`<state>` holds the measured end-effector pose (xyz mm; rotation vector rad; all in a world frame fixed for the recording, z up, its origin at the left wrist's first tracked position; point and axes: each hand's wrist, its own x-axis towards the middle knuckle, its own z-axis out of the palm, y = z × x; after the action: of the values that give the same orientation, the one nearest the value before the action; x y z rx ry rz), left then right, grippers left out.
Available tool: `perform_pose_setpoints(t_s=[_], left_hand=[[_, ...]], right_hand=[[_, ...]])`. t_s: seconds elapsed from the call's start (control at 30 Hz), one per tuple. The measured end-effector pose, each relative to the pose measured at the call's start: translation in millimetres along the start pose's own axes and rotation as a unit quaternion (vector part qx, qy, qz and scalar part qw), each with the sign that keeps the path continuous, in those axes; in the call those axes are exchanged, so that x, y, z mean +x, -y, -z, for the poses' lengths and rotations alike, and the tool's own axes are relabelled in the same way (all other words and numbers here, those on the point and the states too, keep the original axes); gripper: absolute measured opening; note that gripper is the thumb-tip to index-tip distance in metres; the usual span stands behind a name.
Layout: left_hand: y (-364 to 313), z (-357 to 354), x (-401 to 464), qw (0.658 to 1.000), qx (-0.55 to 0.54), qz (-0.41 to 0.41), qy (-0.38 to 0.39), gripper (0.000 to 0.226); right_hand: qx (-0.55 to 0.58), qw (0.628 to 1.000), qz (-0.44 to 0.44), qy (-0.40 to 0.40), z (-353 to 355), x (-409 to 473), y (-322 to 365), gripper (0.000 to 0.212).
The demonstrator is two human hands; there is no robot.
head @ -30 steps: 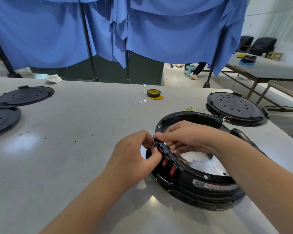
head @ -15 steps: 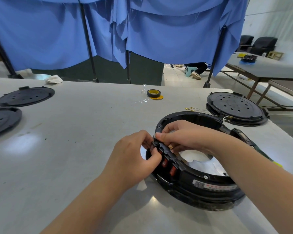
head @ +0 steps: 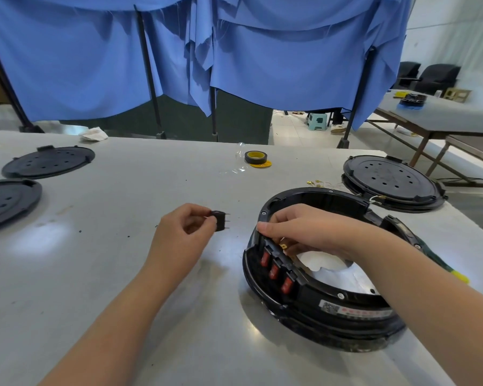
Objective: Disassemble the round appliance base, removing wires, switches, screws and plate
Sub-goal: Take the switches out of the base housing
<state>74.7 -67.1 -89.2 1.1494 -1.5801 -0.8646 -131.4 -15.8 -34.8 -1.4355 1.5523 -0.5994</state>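
The round black appliance base (head: 329, 307) lies on the grey table (head: 123, 246) at right, open side up, with a shiny metal plate (head: 346, 274) inside. Three red rocker switches (head: 273, 270) sit in its left wall. My left hand (head: 179, 235) is to the left of the base and pinches a small black switch (head: 219, 220) with metal pins pointing right. My right hand (head: 304, 232) rests on the base's left rim, fingers curled over the wall and reaching inside by a brass terminal (head: 282, 246).
Two black vented plates (head: 48, 162) (head: 9, 199) lie at far left. Another round black base (head: 391, 185) stands at back right, loose wires with brass terminals (head: 318, 183) in front of it. A tape roll (head: 255, 157) sits mid-back. A yellow-green tool handle (head: 455, 274) lies behind my right forearm.
My left hand has pulled a black switch out of the base's wall and moved left and away with it. My right hand stays on the rim.
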Motion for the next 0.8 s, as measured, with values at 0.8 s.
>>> perform_pose_setpoints(t_s=[0.8], left_hand=[[-33,-6,-33,0.963,0.147,-0.167,0.151,0.014]], right_hand=[[-0.083,0.995,0.045,-0.027,19,-28,6,0.025]])
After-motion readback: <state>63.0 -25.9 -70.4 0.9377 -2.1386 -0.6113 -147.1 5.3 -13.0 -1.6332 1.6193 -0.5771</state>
